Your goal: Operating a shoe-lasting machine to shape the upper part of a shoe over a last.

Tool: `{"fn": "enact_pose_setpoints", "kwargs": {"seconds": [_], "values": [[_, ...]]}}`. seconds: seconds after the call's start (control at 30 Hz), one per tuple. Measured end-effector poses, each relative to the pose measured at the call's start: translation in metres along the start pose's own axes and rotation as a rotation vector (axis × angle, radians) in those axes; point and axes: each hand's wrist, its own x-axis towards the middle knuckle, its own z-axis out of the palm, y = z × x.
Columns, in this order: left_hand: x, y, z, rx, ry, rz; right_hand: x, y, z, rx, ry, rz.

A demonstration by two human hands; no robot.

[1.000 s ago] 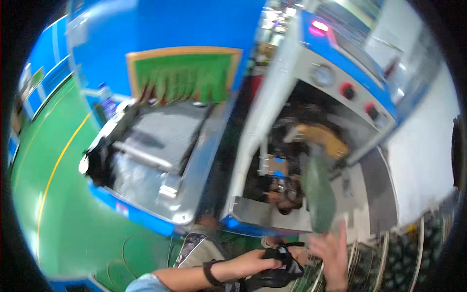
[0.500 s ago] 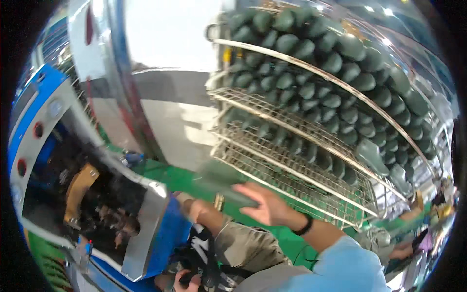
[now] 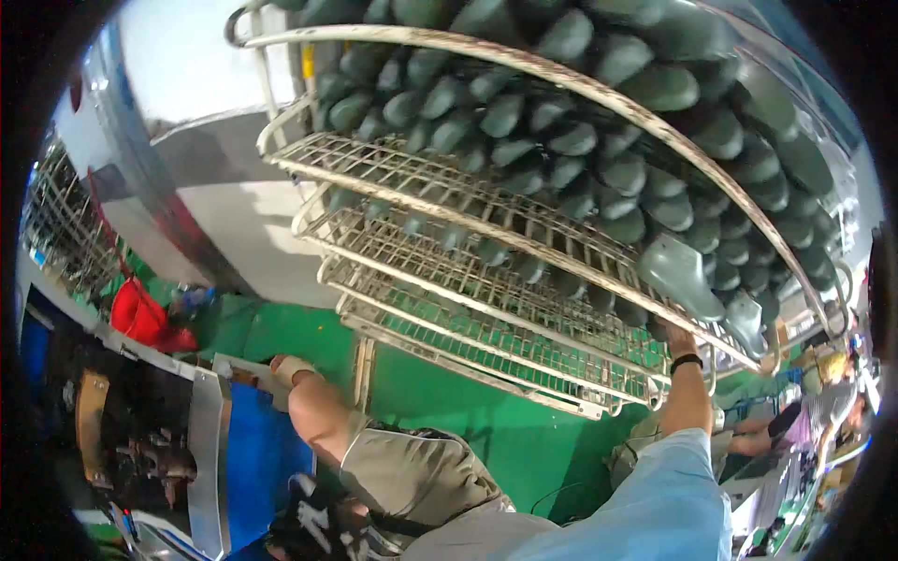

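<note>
A worn white wire rack (image 3: 374, 33) is heaped on its upper shelf with dark green shoe lasts (image 3: 622, 173). The person's right hand (image 3: 675, 339), with a black wristband (image 3: 686, 362) below it, is raised to the right-hand part of the rack's front edge.

The likeliest mishap is a dropped last. A glossy green last (image 3: 675, 274) leans at the rack's front edge, overlapping the shelf rail; a knock from below could tip it over that rail onto the green floor (image 3: 505, 411) beneath the rack. A second pale green last (image 3: 745, 323), at the rack's far right end, looks just as easily nudged. Pulling one out might also set its neighbours sliding, since they are smooth, rounded and crowded together. Fingers or wristband could catch on the rack's wires, too, if drawn back in haste.

The glossy last lies just above the right hand at the rack's edge, and the second one is a little farther right along the rack; whether skin touches either cannot be told. The right hand's fingertips are hidden against the rack (the wrist shows far better), so I cannot tell whether they are spread, curled or gripping. The left hand cannot be picked out with certainty, down to the left of the rack, so its state is unknown.
</note>
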Motion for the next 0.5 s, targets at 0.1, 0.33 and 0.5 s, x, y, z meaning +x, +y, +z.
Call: {"fn": "enact_pose_setpoints", "kwargs": {"seconds": [0.1,0.33,0.5], "values": [[-0.05,-0.057,-0.062,-0.191,0.248,-0.011,-0.002,-0.177,-0.017,0.362,-0.146,-0.469],[-0.132,-0.16,-0.175,-0.476,0.83,-0.062,-0.143,-0.296,-0.087,0.392,-0.215,-0.568],[-0.179,-0.29,-0.239,0.206,0.649,-0.75,-0.192,-0.44,-0.106,0.38,-0.337,-0.649]]}}
